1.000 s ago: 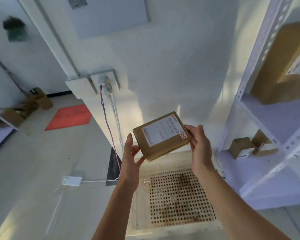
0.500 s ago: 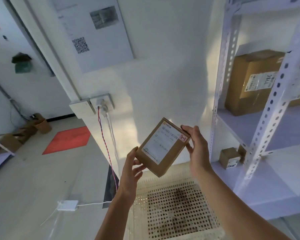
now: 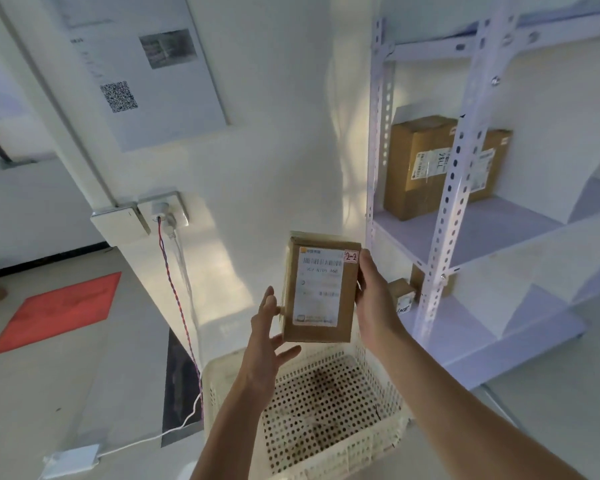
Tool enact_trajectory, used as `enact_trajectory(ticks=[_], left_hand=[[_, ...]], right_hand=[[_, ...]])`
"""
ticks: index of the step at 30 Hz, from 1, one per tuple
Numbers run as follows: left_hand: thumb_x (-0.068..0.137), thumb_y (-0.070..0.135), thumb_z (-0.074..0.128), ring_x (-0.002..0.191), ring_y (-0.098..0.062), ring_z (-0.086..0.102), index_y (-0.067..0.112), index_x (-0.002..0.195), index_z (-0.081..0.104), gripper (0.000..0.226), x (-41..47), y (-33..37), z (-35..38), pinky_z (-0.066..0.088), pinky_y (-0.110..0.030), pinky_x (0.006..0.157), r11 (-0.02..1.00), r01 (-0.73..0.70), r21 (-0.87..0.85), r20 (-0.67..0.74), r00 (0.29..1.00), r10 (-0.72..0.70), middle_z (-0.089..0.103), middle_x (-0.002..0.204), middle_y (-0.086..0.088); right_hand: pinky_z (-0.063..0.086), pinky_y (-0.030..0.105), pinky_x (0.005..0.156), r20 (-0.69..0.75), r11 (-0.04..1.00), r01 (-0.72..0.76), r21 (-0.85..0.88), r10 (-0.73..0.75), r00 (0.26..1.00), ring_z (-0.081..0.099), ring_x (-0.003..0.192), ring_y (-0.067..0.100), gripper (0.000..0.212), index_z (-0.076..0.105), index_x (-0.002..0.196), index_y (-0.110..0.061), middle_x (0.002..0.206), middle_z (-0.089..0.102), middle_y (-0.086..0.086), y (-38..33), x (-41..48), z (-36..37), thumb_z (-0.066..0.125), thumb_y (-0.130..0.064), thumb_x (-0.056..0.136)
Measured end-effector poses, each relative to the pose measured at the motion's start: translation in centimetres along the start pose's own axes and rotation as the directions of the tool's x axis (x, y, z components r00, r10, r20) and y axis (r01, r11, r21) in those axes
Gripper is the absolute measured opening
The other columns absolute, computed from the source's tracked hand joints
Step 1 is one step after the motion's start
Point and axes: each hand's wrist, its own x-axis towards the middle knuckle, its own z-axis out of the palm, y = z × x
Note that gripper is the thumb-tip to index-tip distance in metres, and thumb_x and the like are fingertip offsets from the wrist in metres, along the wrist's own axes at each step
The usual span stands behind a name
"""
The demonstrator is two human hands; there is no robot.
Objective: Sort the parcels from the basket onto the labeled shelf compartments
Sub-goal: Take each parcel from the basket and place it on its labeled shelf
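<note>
**Desk:** What room are you seeing?

**Operator:** I see a pale floor point(image 3: 49, 393) and a white wall point(image 3: 274, 150). A red mat point(image 3: 56, 313) lies far left. A white perforated basket point(image 3: 219, 372) stands on the floor at the foot of the wall. Just right of it is a white metal shelf point(image 3: 454, 202). A socket point(image 3: 163, 211) on the wall feeds a twisted red-and-blue cable point(image 3: 177, 296) running down to the floor.

**Desk:** Any writing?

**Operator:** I can read a red-edged tag point(image 3: 351, 257) at the parcel's top right corner, handwritten "2-2". The parcel point(image 3: 321, 292) also carries a white label point(image 3: 317, 285) with a barcode, its small print too blurred for me. A poster point(image 3: 146, 71) on the wall shows a QR code point(image 3: 118, 96). A big box point(image 3: 416, 168) on the middle shelf board bears a label with handwritten digits I can't make out. A small box point(image 3: 402, 294) sits on the board below.

**Desk:** And the hands?

**Operator:** The right hand point(image 3: 374, 292) grips the parcel's right edge, thumb on the front near the tag and fingers behind. The left hand point(image 3: 269, 336) is spread with straight fingers at the lower left corner. I can't tell whether it touches. The parcel is upright in the air above the basket, label toward me, left of the shelf.
</note>
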Motion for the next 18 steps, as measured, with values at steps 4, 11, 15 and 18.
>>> enact_trajectory(ticks=[4, 11, 15, 18], left_hand=[[0.067, 0.096, 0.045, 0.152, -0.027, 0.036, 0.046, 0.156, 0.039, 0.102, -1.8, 0.6, 2.4, 0.026, -0.063, 0.124, 0.998, 0.055, 0.026, 0.099, 0.993, -0.057, 0.037, 0.161, 0.003], [0.104, 0.063, 0.032, 0.124, 0.002, 0.062, 0.038, 0.114, 0.074, 0.049, -4.0, -0.9, 7.3, 0.037, -0.040, 0.113, 1.000, 0.017, 0.001, 0.249, 0.968, -0.017, 0.073, 0.125, 0.024], [0.110, 0.058, 0.029, 0.124, -0.003, 0.064, 0.041, 0.116, 0.071, 0.046, -4.7, -1.4, 11.8, 0.043, -0.044, 0.116, 1.000, 0.011, 0.026, 0.318, 0.948, -0.019, 0.072, 0.125, 0.021], [0.109, 0.060, 0.027, 0.128, 0.003, 0.060, 0.050, 0.128, 0.067, 0.045, -4.6, -2.5, 15.5, 0.040, -0.041, 0.118, 1.000, 0.008, 0.029, 0.354, 0.935, -0.017, 0.068, 0.131, 0.026]], right_hand=[[0.055, 0.046, 0.098, -0.044, 0.998, -0.054, 0.045, 0.056, 0.997, 0.072, 0.116, 0.022, 0.060, 0.070, 0.128, -0.028, 0.120, 0.078, 0.001, -0.2, -2.9, -1.3, 0.031, -0.065, 0.104], [0.061, 0.029, 0.081, -0.121, 0.998, 0.061, -0.020, -0.063, 0.991, 0.073, 0.113, 0.015, 0.059, 0.066, 0.135, -0.029, 0.124, 0.076, 0.000, -1.9, -7.0, -7.1, 0.022, -0.059, 0.109], [0.058, 0.042, 0.094, -0.191, 0.994, 0.091, -0.062, -0.101, 0.976, 0.072, 0.116, 0.019, 0.060, 0.066, 0.134, -0.026, 0.126, 0.076, 0.002, -3.1, -8.4, -11.2, 0.023, -0.060, 0.108], [0.055, 0.043, 0.100, -0.241, 0.992, 0.091, -0.082, -0.108, 0.964, 0.072, 0.116, 0.016, 0.057, 0.068, 0.125, -0.034, 0.125, 0.076, -0.001, -4.3, -9.4, -14.5, 0.024, -0.063, 0.104]])
